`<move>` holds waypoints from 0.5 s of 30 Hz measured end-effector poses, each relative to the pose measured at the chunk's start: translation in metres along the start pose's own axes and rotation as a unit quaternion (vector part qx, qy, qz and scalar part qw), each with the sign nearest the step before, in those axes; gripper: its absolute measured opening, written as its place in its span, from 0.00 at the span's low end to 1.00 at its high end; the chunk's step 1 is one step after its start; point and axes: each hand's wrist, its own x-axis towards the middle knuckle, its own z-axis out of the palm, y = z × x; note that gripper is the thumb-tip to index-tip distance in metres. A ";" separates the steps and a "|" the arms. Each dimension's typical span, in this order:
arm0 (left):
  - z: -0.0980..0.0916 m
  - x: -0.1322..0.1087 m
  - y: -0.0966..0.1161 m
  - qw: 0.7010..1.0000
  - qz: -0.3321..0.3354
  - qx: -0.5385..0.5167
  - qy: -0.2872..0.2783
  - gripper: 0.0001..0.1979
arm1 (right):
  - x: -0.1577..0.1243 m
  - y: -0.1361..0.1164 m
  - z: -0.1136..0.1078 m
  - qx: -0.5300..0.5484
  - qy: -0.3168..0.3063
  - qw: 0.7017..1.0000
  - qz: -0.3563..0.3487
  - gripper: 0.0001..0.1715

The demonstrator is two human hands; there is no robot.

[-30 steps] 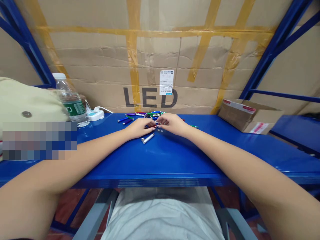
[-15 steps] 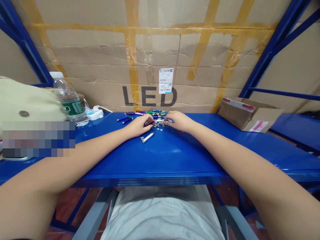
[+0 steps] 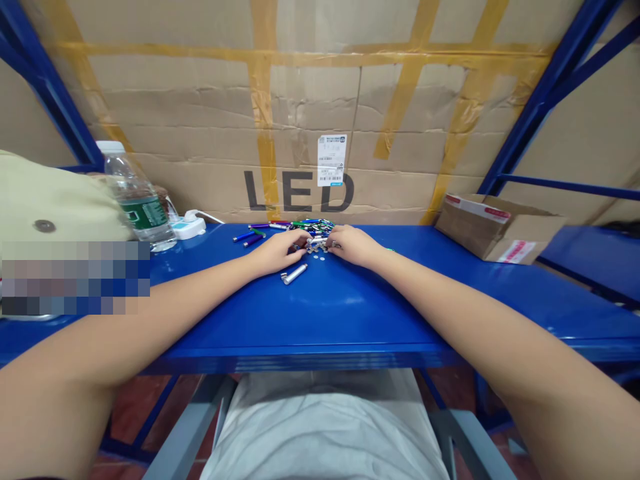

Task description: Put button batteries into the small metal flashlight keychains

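A blue steel shelf (image 3: 320,333) is spanned across the view, and behind it a large cardboard carton (image 3: 300,113) is held by yellow tape, with "LED" printed on it and a white barcode label (image 3: 332,160) stuck above the lettering. On the shelf, a beige cloth bag (image 3: 55,200) is placed at the left, beside a plastic water bottle (image 3: 136,200) and a white power strip (image 3: 189,228), while a small open cardboard box (image 3: 495,230) is set at the right. A pile of small multicoloured pen-shaped flashlights (image 3: 300,228) is heaped near the middle. A silver flashlight (image 3: 294,273) is lying just in front, near small silver discs (image 3: 321,257). The left hand (image 3: 274,252) and right hand (image 3: 353,245) are resting, fingers curled, at the pile's front edge, almost meeting; whether anything is gripped cannot be told.
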 end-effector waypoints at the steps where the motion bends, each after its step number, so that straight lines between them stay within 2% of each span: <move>1: 0.000 0.000 0.000 1.000 0.003 0.001 0.000 0.12 | 0.000 0.001 0.000 0.021 0.022 1.000 0.001 0.07; 5: -0.002 0.000 0.003 1.000 0.007 0.002 -0.002 0.11 | 0.001 -0.005 -0.007 0.153 0.129 0.980 -0.018 0.07; 7: -0.002 0.000 0.004 1.000 0.004 -0.003 -0.004 0.12 | 0.001 -0.013 -0.010 0.208 0.155 0.965 -0.038 0.07; 12: -0.003 -0.001 0.005 1.000 0.007 -0.009 -0.003 0.10 | 0.000 -0.033 -0.011 0.231 0.130 0.960 -0.094 0.09; 15: -0.002 -0.001 0.004 1.000 0.002 -0.008 0.003 0.10 | 0.000 -0.038 -0.010 0.204 0.120 0.968 -0.088 0.09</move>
